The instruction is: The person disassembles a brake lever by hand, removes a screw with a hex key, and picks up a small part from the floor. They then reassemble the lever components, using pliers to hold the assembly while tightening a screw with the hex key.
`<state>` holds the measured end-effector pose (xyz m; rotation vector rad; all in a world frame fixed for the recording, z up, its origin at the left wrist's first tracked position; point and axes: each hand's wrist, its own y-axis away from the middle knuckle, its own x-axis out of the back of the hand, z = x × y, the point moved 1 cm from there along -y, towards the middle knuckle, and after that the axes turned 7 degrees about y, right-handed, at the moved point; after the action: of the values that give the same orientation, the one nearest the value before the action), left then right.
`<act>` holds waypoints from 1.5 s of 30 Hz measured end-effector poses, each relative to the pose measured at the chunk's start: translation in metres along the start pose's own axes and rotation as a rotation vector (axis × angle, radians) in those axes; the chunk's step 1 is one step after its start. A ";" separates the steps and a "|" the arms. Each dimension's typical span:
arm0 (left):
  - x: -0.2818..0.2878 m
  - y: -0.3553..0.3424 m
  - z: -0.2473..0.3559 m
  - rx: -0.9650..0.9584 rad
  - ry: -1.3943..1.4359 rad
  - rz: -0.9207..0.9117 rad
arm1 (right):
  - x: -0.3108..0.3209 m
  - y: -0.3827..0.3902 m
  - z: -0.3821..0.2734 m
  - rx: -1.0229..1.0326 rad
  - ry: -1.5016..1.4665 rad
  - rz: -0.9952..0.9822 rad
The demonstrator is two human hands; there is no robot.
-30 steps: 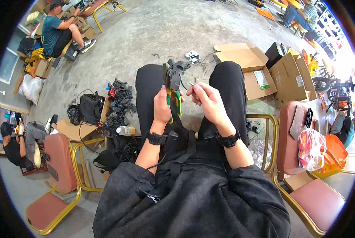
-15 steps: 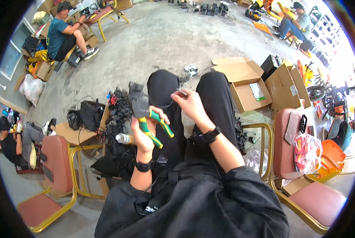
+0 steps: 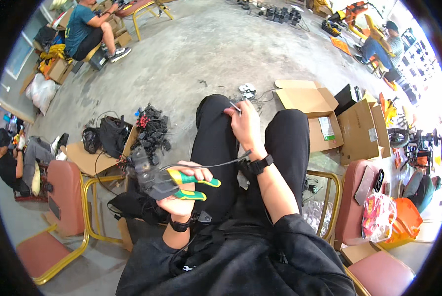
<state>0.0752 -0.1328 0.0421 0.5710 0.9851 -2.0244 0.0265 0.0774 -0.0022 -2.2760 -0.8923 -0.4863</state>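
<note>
Over my left thigh, my left hand [image 3: 180, 205] is closed around pliers with green and yellow handles [image 3: 192, 196]. A dark, blocky device [image 3: 151, 173] is in the same hand, in front of the pliers; it covers their jaws and is partly smeared by motion. A thin black cable [image 3: 208, 166] runs from the device toward my right wrist. My right hand [image 3: 248, 126] is above the gap between my knees, its fingers pinching a slim silver metal piece [image 3: 236, 106]. What kind of piece it is cannot be made out.
A pile of small black parts [image 3: 153, 130] lies on the floor at left, near a black bag [image 3: 115, 140]. Open cardboard boxes [image 3: 358, 133] stand at right. Chairs [image 3: 65, 197] flank me; the right one bears a phone and a plastic bag [image 3: 379, 215]. Other people sit farther off.
My left hand has lowered and turned, swinging the device down and to the left. My right hand has shifted slightly right, still pinching the metal piece. The view has shifted too.
</note>
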 end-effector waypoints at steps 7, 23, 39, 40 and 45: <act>-0.008 -0.017 -0.008 0.081 0.131 -0.008 | -0.035 -0.049 0.014 -0.219 0.019 -0.280; -0.003 -0.038 -0.056 0.072 -0.059 0.213 | 0.058 -0.040 -0.005 -0.342 -1.327 0.330; 0.039 -0.095 -0.112 0.203 -0.514 0.223 | 0.072 0.002 -0.022 -0.069 -0.449 0.030; 0.045 -0.092 -0.115 0.191 -0.526 0.228 | 0.072 0.000 -0.021 -0.011 -0.408 -0.031; 0.060 -0.089 -0.118 -0.005 -0.744 0.099 | 0.072 -0.006 -0.022 0.117 -0.399 -0.193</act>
<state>-0.0263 -0.0320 -0.0292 -0.1483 0.4926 -1.9059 0.0706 0.1001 0.0550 -2.2260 -1.3086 -0.0528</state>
